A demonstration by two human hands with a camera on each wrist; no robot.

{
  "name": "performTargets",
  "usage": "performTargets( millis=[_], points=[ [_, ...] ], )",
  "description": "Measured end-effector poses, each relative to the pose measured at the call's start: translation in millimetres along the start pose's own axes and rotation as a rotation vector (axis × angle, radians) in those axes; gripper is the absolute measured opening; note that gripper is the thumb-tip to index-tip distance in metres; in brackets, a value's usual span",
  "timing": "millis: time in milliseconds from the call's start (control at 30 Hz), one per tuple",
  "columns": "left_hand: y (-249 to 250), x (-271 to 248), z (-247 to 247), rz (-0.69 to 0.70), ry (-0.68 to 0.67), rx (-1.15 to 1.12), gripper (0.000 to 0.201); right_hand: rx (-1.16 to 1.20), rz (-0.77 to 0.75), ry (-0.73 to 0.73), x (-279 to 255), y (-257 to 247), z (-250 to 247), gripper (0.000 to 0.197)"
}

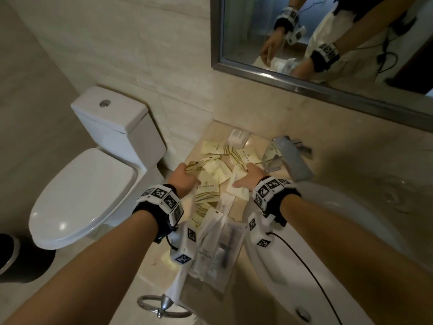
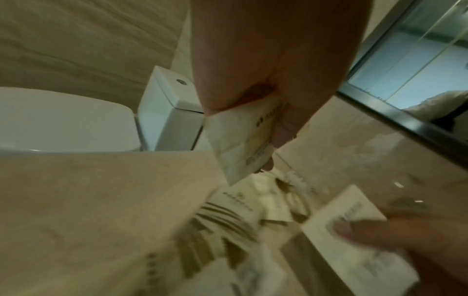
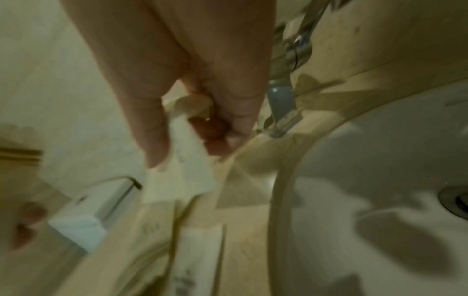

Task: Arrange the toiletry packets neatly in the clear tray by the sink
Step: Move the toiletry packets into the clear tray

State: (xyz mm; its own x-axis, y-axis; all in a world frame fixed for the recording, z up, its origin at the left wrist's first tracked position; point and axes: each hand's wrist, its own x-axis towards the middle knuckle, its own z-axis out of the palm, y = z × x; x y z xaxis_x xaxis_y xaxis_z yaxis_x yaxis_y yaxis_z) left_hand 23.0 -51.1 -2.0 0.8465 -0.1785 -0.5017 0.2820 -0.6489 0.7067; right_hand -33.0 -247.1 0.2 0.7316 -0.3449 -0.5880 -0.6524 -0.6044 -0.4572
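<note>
Several cream toiletry packets point(image 1: 210, 174) with gold stripes lie in a loose heap on the beige counter point(image 1: 255, 141) left of the sink. My left hand point(image 1: 187, 172) pinches one cream packet point(image 2: 240, 144) between thumb and fingers above the heap's left side. My right hand point(image 1: 243, 181) pinches another cream packet point(image 3: 182, 166) at the heap's right side; its fingers point(image 2: 380, 230) also show in the left wrist view. What looks like the clear tray point(image 1: 271, 161) sits beside the faucet, behind my right hand.
A chrome faucet point(image 1: 293, 160) and the white sink basin point(image 1: 351, 207) lie to the right. A white toilet point(image 1: 93, 184) stands left of the counter. A white box point(image 1: 237, 137) sits at the back. Clear plastic sachets point(image 1: 218, 245) lie at the counter's front, above a towel ring point(image 1: 161, 306).
</note>
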Motion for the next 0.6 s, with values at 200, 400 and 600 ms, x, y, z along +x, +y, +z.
performTargets(
  millis=[200,400,600],
  points=[
    [80,-36,32,0.199,-0.044,-0.069,0.049,0.211,-0.242,0.046,-44,5,-58,0.08],
    [155,-81,85,0.43,-0.231,-0.032,0.043,0.283,-0.26,0.151,-93,58,-124,0.075],
    [207,-120,160,0.44,-0.395,-0.021,0.042,0.339,-0.145,0.295,-135,145,-169,0.067]
  ],
)
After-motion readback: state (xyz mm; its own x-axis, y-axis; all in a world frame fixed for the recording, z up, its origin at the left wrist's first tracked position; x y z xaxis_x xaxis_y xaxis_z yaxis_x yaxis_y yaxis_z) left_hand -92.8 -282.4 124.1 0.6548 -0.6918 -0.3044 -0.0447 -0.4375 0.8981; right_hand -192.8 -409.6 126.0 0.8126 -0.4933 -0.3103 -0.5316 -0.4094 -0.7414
